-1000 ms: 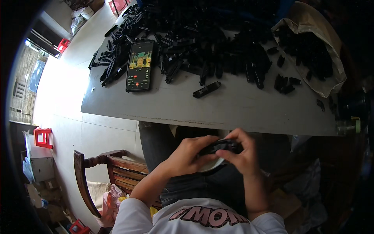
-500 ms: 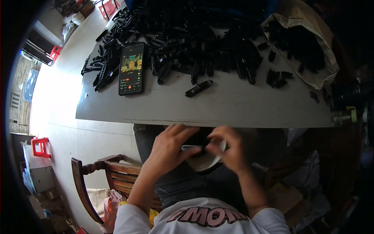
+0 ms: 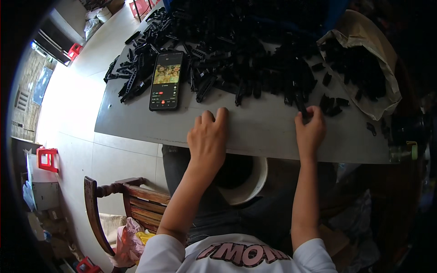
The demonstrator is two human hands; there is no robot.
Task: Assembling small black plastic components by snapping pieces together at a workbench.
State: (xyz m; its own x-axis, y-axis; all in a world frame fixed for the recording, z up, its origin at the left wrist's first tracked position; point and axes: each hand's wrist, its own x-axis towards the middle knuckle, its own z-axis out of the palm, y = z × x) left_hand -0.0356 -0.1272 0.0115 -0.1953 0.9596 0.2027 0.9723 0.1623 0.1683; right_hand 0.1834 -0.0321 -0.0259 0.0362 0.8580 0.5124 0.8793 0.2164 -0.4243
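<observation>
Near phone [image 3: 166,84] and heap [image 3: 266,68], left fingers [image 3: 221,117] curl, grip unclear; right fingers [image 3: 316,114] pinch part [image 3: 301,105].

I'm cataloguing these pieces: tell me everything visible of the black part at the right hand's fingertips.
The black part is long and narrow, seemingly hard plastic. It reaches from the front of the black heap over the gray table, toward its near edge. Its near end sits between thumb and fingers of the right hand; its far end merges into the heap. Finer detail and any lift cannot be told.
</observation>
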